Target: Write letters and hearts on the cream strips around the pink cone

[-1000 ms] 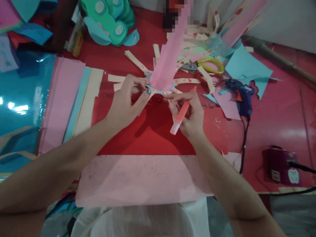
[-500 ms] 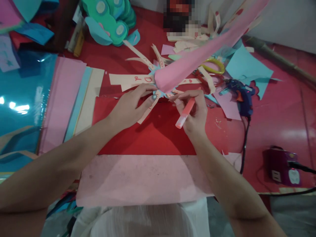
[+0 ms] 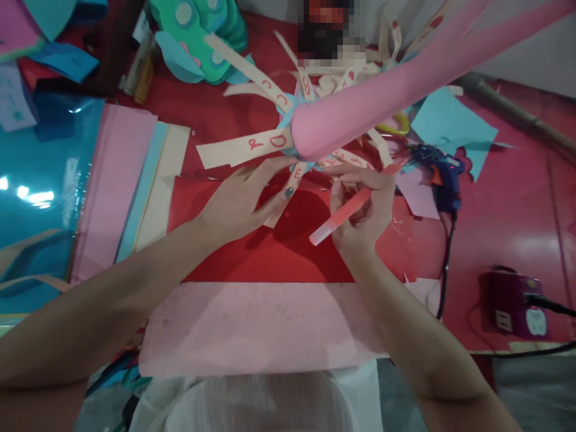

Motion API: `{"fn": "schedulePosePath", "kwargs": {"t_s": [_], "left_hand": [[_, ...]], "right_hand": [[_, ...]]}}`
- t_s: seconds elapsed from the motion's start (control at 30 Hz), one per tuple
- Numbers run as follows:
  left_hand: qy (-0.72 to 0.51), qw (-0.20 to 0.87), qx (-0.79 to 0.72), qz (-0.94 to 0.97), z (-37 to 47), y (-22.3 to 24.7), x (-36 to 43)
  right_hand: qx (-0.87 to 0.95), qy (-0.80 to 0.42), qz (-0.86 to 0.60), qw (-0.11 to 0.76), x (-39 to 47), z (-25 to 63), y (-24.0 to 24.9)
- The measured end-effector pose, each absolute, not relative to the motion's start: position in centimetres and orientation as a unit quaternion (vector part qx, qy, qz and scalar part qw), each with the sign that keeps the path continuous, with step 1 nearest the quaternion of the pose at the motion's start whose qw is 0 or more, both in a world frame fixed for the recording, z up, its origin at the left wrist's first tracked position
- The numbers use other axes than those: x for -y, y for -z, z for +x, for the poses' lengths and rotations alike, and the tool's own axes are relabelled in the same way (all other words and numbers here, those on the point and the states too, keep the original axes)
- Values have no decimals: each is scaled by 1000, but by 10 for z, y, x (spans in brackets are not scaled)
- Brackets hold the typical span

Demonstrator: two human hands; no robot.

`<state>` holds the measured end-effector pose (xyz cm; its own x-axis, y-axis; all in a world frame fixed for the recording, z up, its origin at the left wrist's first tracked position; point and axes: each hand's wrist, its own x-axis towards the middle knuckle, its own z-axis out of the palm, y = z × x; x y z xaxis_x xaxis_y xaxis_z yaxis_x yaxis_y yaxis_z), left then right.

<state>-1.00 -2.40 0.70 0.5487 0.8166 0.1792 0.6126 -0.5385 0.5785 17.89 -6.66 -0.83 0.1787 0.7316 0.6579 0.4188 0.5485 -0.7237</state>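
In the middle is a paper craft: a rolled pink paper tube rising to the upper right from a light blue paper base. Cream strips with red letters fan out around its lower end. My left hand has its thumb on the strip marked E, its fingertips by the base, pinching the strip. My right hand is curled around a coral-coloured marker, pale end pointing down left. Its index finger and thumb are at the strips on the base's right side; whether they grip one I cannot tell.
Red paper and pale pink paper lie in front. Coloured sheets are stacked left. At right are a blue glue gun, yellow-handled scissors and a purple power adapter. Green paper shapes lie behind.
The paper craft has shifted slightly right and tilted, its strips lifting and the E coming into view. My right hand has moved right, with the marker lying flatter. My left hand has followed slightly.
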Motion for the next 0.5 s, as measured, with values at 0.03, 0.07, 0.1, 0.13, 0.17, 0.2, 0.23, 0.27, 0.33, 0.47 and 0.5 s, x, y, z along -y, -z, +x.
{"fn": "schedulePosePath", "kwargs": {"t_s": [0.03, 0.07, 0.1, 0.13, 0.17, 0.2, 0.23, 0.27, 0.33, 0.47, 0.5], "left_hand": [[-226, 225, -417, 851, -10, -6, 25], [-233, 217, -411, 854, -11, -6, 25], [-242, 208, -405, 857, -11, -5, 25], [-254, 200, -397, 859, -12, -4, 26], [-267, 193, -384, 862, -12, -3, 26], [-285, 187, -369, 865, -13, -3, 26], [-299, 183, -353, 867, -13, -3, 26], [-309, 183, -340, 869, -13, -3, 25], [-296, 201, -340, 869, -13, -4, 25], [-172, 264, -409, 856, -10, -7, 23], [-137, 271, -420, 855, -9, -7, 22]], "right_hand": [[632, -119, -452, 618, 67, 179, 8], [638, -108, -446, 618, 67, 180, 8], [645, -97, -441, 617, 67, 180, 8], [651, -85, -436, 616, 67, 181, 8], [656, -73, -431, 616, 67, 181, 8], [659, -60, -429, 615, 67, 182, 8], [660, -46, -429, 615, 68, 182, 8], [659, -31, -431, 615, 68, 182, 8], [649, -3, -444, 618, 68, 181, 9], [623, -94, -491, 601, 64, 183, 15], [618, -135, -510, 583, 62, 186, 17]]}}
